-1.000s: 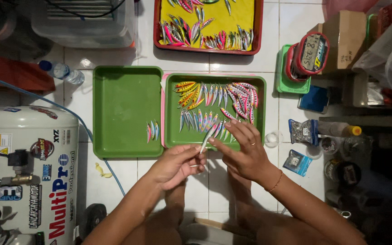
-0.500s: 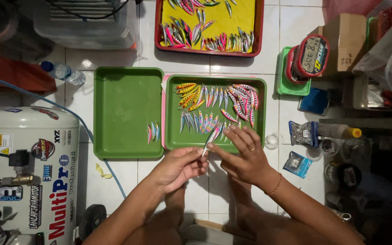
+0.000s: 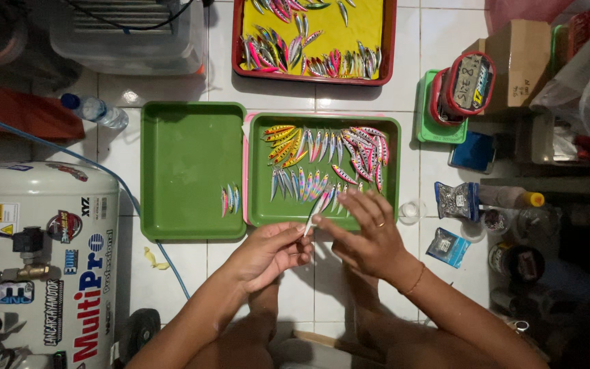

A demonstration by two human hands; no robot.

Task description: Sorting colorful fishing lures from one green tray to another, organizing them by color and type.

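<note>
My left hand and my right hand meet over the near rim of a green tray that holds several small fish-shaped lures in rows. Both hands pinch one slim pale lure between the fingertips. The lure points up toward the tray. A second green tray lies to the left, with a few lures near its right edge. My forearms and knees show at the bottom.
A red tray with a yellow floor full of lures lies at the top. A white air compressor with a blue hose stands left. A water bottle, boxes, small bags and jars crowd the right side.
Both hands have drawn back slightly from the tray toward me, still holding the pale lure between them.
</note>
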